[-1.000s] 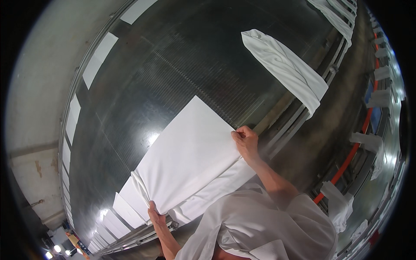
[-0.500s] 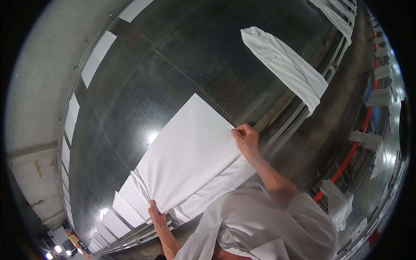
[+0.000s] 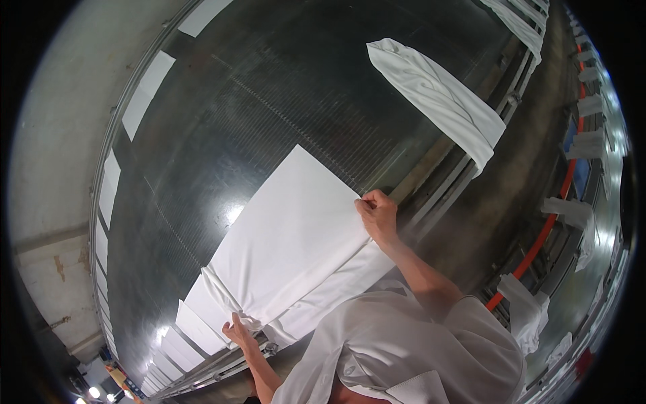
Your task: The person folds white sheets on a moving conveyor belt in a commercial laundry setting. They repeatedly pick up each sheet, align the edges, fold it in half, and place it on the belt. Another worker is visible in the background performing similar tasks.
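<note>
A white cloth [image 3: 282,236] lies spread over a long dark table, its far corner flat and its near part folded and hanging over the edge toward me. My right hand [image 3: 379,214] pinches the cloth's right edge between thumb and bent fingers. At the near left corner, my left hand [image 3: 241,332] has its thumb and forefinger apart, close beside a crumpled bit of the cloth. Whether it still touches the fabric there is hard to see. A gathered fold runs up the cloth's left side from near that hand.
A long bunched white cloth [image 3: 437,101] lies farther right across the dark tabletop [image 3: 182,141]. Flat white pieces [image 3: 149,94] line the far edge. Metal rails [image 3: 441,192] follow the near edge. Across the aisle, white cloths [image 3: 521,306] hang by a red strip [image 3: 535,249].
My left hand has loosened from the cloth's near corner and its fingers have parted, leaving the corner crumpled. The right hand keeps its pinch. The whole view has shifted slightly.
</note>
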Action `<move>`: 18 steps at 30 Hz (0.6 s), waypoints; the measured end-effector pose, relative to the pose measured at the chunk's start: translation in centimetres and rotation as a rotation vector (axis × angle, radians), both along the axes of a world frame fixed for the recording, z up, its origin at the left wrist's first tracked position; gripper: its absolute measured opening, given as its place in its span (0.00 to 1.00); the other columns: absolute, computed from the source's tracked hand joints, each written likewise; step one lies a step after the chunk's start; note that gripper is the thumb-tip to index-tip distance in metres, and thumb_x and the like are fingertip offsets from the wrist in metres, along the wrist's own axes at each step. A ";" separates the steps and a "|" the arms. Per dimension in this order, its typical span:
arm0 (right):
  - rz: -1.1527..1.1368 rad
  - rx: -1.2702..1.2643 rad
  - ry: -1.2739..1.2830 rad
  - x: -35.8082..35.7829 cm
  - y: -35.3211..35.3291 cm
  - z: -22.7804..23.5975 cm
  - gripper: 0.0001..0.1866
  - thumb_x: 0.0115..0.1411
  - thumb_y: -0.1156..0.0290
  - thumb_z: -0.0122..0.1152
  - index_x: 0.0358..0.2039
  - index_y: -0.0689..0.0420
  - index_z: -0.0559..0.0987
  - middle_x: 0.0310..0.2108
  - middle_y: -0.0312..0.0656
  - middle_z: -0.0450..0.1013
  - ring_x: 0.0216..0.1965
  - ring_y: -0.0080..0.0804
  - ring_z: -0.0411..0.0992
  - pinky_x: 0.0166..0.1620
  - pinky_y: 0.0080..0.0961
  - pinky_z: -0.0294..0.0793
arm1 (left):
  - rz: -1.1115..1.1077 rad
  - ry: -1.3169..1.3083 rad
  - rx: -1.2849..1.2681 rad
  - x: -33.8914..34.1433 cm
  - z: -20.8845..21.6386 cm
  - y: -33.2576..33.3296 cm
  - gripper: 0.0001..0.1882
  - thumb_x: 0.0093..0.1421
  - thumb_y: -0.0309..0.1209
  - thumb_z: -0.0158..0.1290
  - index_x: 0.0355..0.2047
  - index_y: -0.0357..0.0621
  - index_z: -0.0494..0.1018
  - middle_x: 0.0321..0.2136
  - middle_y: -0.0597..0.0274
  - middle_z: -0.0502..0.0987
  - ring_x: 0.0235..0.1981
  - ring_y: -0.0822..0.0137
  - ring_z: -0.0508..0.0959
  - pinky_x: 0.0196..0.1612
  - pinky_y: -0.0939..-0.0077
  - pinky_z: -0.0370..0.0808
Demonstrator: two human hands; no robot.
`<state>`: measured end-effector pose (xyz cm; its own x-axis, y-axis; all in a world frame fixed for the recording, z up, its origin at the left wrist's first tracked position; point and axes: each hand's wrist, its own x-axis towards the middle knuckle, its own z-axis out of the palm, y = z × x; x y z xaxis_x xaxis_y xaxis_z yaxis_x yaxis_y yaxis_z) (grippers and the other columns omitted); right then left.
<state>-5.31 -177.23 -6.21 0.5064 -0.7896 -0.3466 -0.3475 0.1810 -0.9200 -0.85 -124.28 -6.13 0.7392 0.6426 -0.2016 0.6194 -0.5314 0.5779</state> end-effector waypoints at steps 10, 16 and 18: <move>0.014 -0.016 0.010 0.0 0.0 -0.2 0.08 0.59 0.75 0.68 0.29 0.64 0.77 0.17 0.32 0.70 0.20 0.14 0.64 0.23 0.20 0.65 | -0.752 -0.325 0.231 3.0 4.0 -16.1 0.39 0.66 0.34 0.59 0.69 0.28 0.52 0.67 0.38 0.57 0.70 0.44 0.56 0.72 0.50 0.51; 0.002 0.019 -0.037 -0.2 0.0 -1.1 0.09 0.59 0.75 0.69 0.29 0.64 0.77 0.18 0.30 0.69 0.21 0.12 0.62 0.23 0.18 0.62 | -1.062 -0.370 -0.039 7.2 4.1 -27.5 0.35 0.65 0.29 0.59 0.68 0.32 0.56 0.67 0.42 0.60 0.69 0.46 0.61 0.68 0.49 0.58; 0.002 0.021 -0.030 -0.2 0.0 -1.2 0.09 0.59 0.75 0.69 0.29 0.64 0.77 0.18 0.29 0.69 0.21 0.12 0.62 0.23 0.18 0.61 | -1.171 -0.382 -0.020 8.2 3.9 -29.9 0.34 0.64 0.26 0.59 0.66 0.32 0.57 0.66 0.41 0.61 0.68 0.44 0.62 0.68 0.49 0.60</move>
